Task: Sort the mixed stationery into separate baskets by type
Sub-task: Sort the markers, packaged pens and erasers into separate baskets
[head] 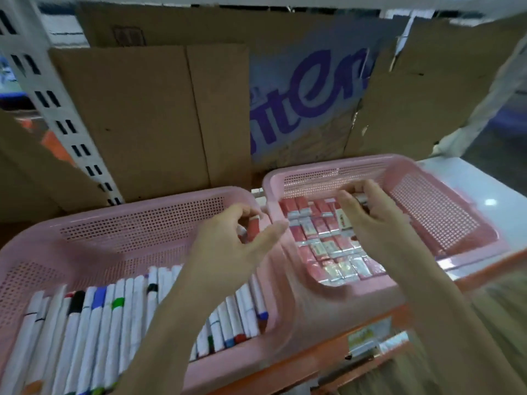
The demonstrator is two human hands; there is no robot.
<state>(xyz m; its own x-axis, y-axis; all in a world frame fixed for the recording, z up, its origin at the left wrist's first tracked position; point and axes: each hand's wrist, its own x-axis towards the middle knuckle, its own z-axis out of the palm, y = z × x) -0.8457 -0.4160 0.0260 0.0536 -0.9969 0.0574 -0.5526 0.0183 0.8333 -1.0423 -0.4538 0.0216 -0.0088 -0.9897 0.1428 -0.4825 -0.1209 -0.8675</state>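
The left hand (228,238) hangs over the gap between two pink baskets, fingers curled, pinching a small red packet (253,228) between thumb and fingertips; the packet sits just above the near corner where the baskets meet. The right hand (368,220) reaches into the right basket (439,212) with its fingers bent down over the far rows; something pale shows under the fingertips, but motion blur hides whether it is gripped, so I cannot tell if that hand holds anything. The right basket holds red and silver wrapped packets (325,243), laid flat in close rows across its left part, the mesh floor bare to the right. The left basket (119,223) holds white markers (94,323) lying side by side, their caps black, blue, green and red, filling the near half. Both baskets rest on an orange-edged shelf (370,317), and the right one partly overlaps a white counter (467,183) further right. Behind them stand flattened brown cardboard sheets (159,115), one printed with large purple letters on a pale blue ground (308,89). A white slotted metal upright (57,115) rises at the left. Both forearms come up from the bottom edge, bare, the left angling toward the middle, the right running up and leftward into its basket, palms facing each other.
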